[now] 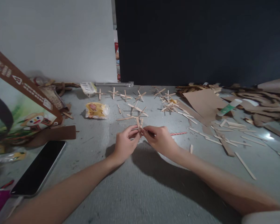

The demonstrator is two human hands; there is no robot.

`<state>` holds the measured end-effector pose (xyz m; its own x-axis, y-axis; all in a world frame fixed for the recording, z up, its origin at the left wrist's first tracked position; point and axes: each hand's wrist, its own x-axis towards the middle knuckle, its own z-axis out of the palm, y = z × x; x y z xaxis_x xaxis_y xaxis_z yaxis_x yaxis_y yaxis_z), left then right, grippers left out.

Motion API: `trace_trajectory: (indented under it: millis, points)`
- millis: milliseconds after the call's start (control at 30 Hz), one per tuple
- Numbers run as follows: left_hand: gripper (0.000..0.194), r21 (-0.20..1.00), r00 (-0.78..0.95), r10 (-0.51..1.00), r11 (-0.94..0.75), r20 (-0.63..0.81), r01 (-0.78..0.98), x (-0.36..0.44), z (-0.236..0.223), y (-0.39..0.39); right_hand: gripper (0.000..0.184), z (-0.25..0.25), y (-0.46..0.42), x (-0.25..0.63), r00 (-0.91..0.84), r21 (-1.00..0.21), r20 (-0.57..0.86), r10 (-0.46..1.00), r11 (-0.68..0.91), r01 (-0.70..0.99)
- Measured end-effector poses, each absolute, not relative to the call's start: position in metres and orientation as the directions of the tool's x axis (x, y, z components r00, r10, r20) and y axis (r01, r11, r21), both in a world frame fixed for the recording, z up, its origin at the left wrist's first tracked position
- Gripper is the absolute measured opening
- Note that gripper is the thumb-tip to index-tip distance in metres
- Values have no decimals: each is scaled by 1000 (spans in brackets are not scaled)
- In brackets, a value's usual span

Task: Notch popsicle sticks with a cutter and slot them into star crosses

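My left hand (124,143) and my right hand (159,139) meet just above the grey surface (140,186), fingers pinched together on a small piece made of crossed wooden craft sticks (139,124). The sticks poke up from between my fingertips. A thin red stick (179,133) lies on the surface just behind my right hand. Several finished stick crosses (140,96) lie in a row farther back.
A black phone (38,168) lies at the left near a printed paper bag (21,109). A yellow snack packet (96,110) sits behind my left hand. Loose sticks (224,137), brown cardboard (205,102) and a glue tube (228,107) cover the right side.
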<state>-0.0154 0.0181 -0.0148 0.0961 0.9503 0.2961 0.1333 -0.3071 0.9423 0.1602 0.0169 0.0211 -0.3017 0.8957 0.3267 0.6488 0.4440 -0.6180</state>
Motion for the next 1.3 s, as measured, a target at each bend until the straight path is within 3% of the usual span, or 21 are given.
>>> trace_trajectory:
  millis: [233, 567, 700, 833, 967, 1100, 1300]
  points:
    - [18, 866, 78, 913, -404, 400, 294, -15, -16, 15, 37, 31, 10, 155, -340, -580, 197, 919, 389, 715]
    - [19, 930, 78, 954, -300, 290, 213, -14, -19, 12, 37, 40, 8, 151, -341, -548, 91, 936, 333, 767]
    - [18, 913, 85, 946, -323, 311, 251, -14, -21, 12, 32, 37, 2, 144, -295, -431, 98, 951, 308, 848]
    - [17, 863, 146, 923, -386, 357, 326, -15, -22, 11, 30, 41, 5, 148, -358, -321, 64, 931, 359, 876]
    - [15, 854, 181, 911, -412, 372, 318, -14, -22, 11, 35, 47, 11, 156, -419, -353, 27, 907, 401, 845]
    - [16, 892, 123, 934, -357, 335, 279, -14, -19, 12, 34, 41, 8, 149, -370, -392, 71, 926, 367, 843]
    - [15, 886, 135, 928, -373, 348, 275, -15, -18, 11, 31, 42, 6, 147, -371, -345, 61, 927, 368, 863]
